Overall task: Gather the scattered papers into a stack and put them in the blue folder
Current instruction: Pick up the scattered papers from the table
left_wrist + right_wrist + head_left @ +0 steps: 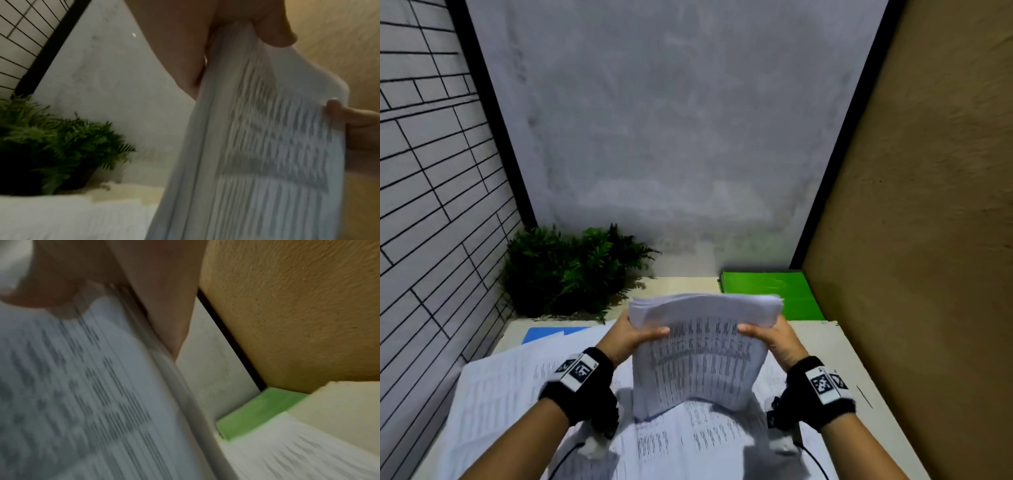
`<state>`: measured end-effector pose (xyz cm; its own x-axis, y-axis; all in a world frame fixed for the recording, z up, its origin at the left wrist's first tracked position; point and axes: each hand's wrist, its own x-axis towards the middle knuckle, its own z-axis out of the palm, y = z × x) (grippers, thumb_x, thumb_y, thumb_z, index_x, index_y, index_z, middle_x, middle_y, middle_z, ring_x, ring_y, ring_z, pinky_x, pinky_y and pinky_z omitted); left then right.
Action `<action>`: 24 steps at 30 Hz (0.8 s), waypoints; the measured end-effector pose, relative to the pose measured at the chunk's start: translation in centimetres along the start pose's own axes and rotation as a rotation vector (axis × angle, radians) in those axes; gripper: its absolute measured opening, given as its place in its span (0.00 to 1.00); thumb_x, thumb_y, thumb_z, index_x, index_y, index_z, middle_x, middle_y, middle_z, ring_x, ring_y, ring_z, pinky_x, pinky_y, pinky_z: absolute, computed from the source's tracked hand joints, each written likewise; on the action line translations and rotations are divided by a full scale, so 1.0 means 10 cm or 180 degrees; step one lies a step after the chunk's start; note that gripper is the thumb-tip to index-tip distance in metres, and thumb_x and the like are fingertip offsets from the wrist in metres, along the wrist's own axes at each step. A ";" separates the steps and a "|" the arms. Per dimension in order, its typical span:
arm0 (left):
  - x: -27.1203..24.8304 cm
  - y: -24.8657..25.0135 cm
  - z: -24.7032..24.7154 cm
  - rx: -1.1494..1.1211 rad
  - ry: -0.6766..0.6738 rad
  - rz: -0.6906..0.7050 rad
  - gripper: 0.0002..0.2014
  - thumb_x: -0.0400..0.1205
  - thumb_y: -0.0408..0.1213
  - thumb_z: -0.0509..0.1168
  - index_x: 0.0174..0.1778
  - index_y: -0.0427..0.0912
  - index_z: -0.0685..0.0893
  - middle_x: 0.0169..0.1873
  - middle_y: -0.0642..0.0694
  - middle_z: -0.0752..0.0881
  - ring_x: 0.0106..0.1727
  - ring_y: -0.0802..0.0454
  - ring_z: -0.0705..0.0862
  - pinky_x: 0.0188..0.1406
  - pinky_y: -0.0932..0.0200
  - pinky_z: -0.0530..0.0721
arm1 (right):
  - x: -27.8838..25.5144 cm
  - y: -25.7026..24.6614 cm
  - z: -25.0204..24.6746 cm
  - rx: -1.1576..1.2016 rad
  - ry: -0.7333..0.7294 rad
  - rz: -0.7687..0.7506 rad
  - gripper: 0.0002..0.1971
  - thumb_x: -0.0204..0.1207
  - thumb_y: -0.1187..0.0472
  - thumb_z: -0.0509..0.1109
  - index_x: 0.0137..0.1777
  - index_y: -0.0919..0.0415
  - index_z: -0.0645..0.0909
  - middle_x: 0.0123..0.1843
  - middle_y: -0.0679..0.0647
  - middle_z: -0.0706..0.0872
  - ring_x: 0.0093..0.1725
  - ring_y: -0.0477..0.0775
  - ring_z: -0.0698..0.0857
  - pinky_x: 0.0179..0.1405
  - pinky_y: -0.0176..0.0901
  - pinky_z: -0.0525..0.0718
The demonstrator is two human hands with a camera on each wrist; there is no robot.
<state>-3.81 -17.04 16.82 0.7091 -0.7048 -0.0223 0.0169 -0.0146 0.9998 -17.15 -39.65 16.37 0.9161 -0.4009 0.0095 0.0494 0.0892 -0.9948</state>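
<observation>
A thick stack of printed papers stands on its lower edge above the desk, its top bent toward me. My left hand grips its left side with the thumb on the front sheet. My right hand grips the right side the same way. The left wrist view shows the stack edge-on under my thumb; the right wrist view shows the stack blurred. More loose papers lie spread on the desk beneath. A corner of the blue folder shows at the back left, mostly covered by sheets.
A potted fern sits in the back left corner. A green folder lies at the back right against the brown wall. A tiled panel closes the left side. The desk shows bare at the right.
</observation>
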 end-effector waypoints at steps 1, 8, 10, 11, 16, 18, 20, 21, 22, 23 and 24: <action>-0.03 -0.08 0.02 0.0026 -0.0096 -0.0137 0.43 0.38 0.59 0.82 0.51 0.54 0.81 0.39 0.60 0.92 0.44 0.63 0.89 0.38 0.68 0.86 | -0.01 0.11 0.01 -0.0142 -0.0069 0.0195 0.39 0.32 0.45 0.87 0.47 0.56 0.83 0.38 0.46 0.93 0.43 0.44 0.90 0.43 0.35 0.87; -0.06 -0.06 -0.05 -0.0006 0.0272 -0.0171 0.29 0.52 0.44 0.83 0.47 0.54 0.81 0.37 0.54 0.92 0.43 0.59 0.89 0.45 0.61 0.87 | -0.09 0.14 0.05 -0.0083 0.0398 0.0234 0.12 0.56 0.71 0.80 0.40 0.60 0.86 0.35 0.48 0.92 0.40 0.50 0.90 0.52 0.51 0.86; -0.09 -0.20 -0.08 0.0055 0.0135 -0.0325 0.36 0.43 0.51 0.84 0.48 0.52 0.82 0.38 0.59 0.92 0.43 0.62 0.90 0.47 0.61 0.87 | -0.11 0.24 0.10 -0.0181 0.0257 0.0441 0.23 0.48 0.56 0.83 0.45 0.60 0.86 0.42 0.51 0.92 0.45 0.52 0.90 0.54 0.50 0.86; -0.12 -0.32 -0.06 0.0079 0.0052 -0.0498 0.36 0.44 0.48 0.84 0.49 0.51 0.82 0.39 0.58 0.92 0.45 0.62 0.89 0.53 0.56 0.86 | -0.13 0.34 0.14 -0.0398 0.0123 0.0656 0.28 0.48 0.50 0.83 0.49 0.61 0.85 0.47 0.53 0.91 0.49 0.53 0.88 0.57 0.48 0.84; -0.27 -0.86 0.04 0.0296 0.0395 -0.1060 0.39 0.49 0.55 0.78 0.53 0.36 0.82 0.50 0.36 0.88 0.54 0.38 0.86 0.56 0.45 0.84 | -0.12 0.58 0.35 -0.0566 0.0564 0.0931 0.14 0.75 0.68 0.67 0.61 0.70 0.76 0.54 0.60 0.83 0.54 0.54 0.80 0.56 0.38 0.77; -0.29 -0.79 0.06 0.0581 0.0659 -0.0975 0.24 0.65 0.50 0.73 0.47 0.34 0.80 0.37 0.38 0.85 0.42 0.40 0.84 0.44 0.52 0.81 | -0.07 0.59 0.29 -0.0384 0.0585 0.0931 0.12 0.76 0.70 0.66 0.59 0.64 0.74 0.49 0.58 0.83 0.48 0.54 0.82 0.42 0.30 0.83; -0.30 -0.66 0.03 0.0757 0.0824 -0.0927 0.07 0.78 0.34 0.65 0.39 0.35 0.76 0.27 0.45 0.76 0.30 0.50 0.75 0.33 0.59 0.70 | -0.07 0.72 0.01 -0.0367 0.0700 0.1099 0.13 0.75 0.70 0.67 0.57 0.61 0.71 0.49 0.59 0.82 0.41 0.50 0.82 0.30 0.32 0.83; -0.30 -0.62 -0.03 0.0856 0.0914 -0.0886 0.07 0.80 0.30 0.63 0.35 0.37 0.75 0.25 0.46 0.73 0.28 0.52 0.71 0.30 0.59 0.66 | -0.10 0.82 -0.20 -0.0499 0.0884 0.1309 0.14 0.75 0.69 0.68 0.58 0.61 0.71 0.52 0.62 0.81 0.41 0.52 0.82 0.31 0.38 0.82; -0.31 -0.62 -0.11 0.0946 0.1021 -0.0858 0.10 0.80 0.29 0.62 0.32 0.38 0.74 0.24 0.45 0.72 0.26 0.51 0.69 0.28 0.59 0.64 | -0.15 0.95 -0.46 -0.0770 0.1133 0.1575 0.16 0.74 0.68 0.70 0.60 0.63 0.72 0.57 0.64 0.81 0.44 0.58 0.82 0.38 0.43 0.82; -0.32 -0.63 -0.21 0.1033 0.1132 -0.0836 0.12 0.80 0.29 0.63 0.30 0.38 0.73 0.22 0.44 0.71 0.25 0.50 0.67 0.27 0.58 0.63 | -0.24 1.06 -0.74 -0.1157 0.1399 0.1904 0.20 0.73 0.66 0.71 0.64 0.66 0.72 0.64 0.67 0.80 0.52 0.62 0.82 0.48 0.47 0.80; -0.36 -0.66 -0.29 0.1124 0.1232 -0.0881 0.11 0.80 0.30 0.63 0.31 0.37 0.73 0.21 0.43 0.70 0.23 0.49 0.66 0.25 0.58 0.63 | -0.35 1.18 -1.00 -0.1544 0.1604 0.2253 0.26 0.72 0.64 0.72 0.68 0.69 0.70 0.69 0.69 0.77 0.61 0.66 0.80 0.58 0.51 0.78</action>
<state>-4.39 -12.32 10.34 0.9184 -0.3320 -0.2151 0.0495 -0.4429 0.8952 -23.74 -46.30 3.63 0.3900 -0.7497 -0.5346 -0.7144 0.1199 -0.6894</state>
